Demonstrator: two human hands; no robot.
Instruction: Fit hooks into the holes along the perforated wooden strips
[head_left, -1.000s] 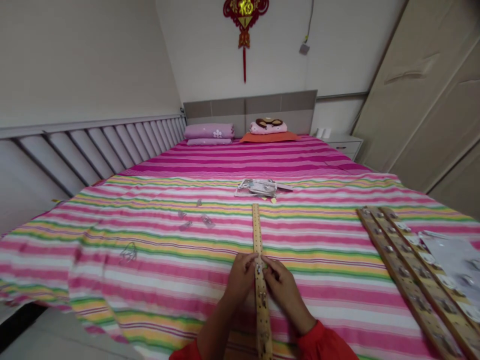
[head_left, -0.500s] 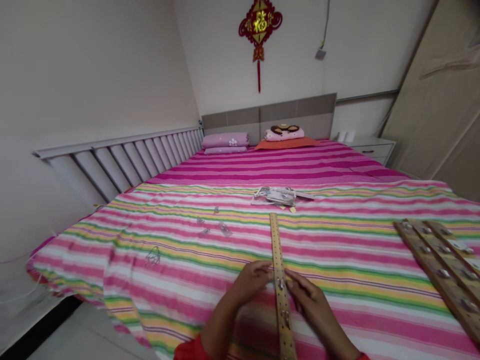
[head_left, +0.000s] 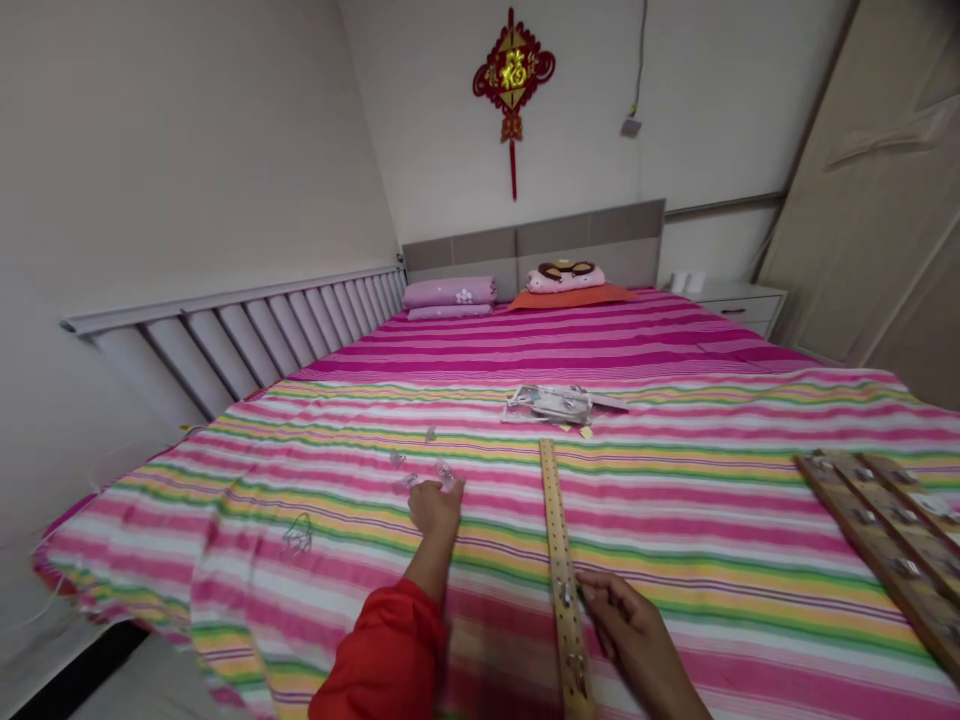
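A long pale wooden strip (head_left: 556,520) with rows of small holes lies lengthwise on the bed, with small metal fittings on its near half. Beside its right edge is my right hand (head_left: 630,625), fingers curled and the tips pressed together at the wood; what they hold is too small to make out. My left hand (head_left: 435,508), in a red sleeve, reaches out to the left of the strip, thumb and fingers apart. Its fingertips are at a small clear plastic packet (head_left: 445,473) with shiny metal inside. Another clear packet (head_left: 397,458) lies close by.
Several brown wooden strips with metal fittings (head_left: 862,515) lie at the right. A clear bag of grey pieces (head_left: 555,404) rests beyond the strip. A tangle of thin wire or clear plastic (head_left: 298,535) is at the left on the striped sheet (head_left: 360,560).
My left hand has left the wooden strip and moved forward and left to the small clear packets. My right hand stays beside the strip, its fingers more curled.
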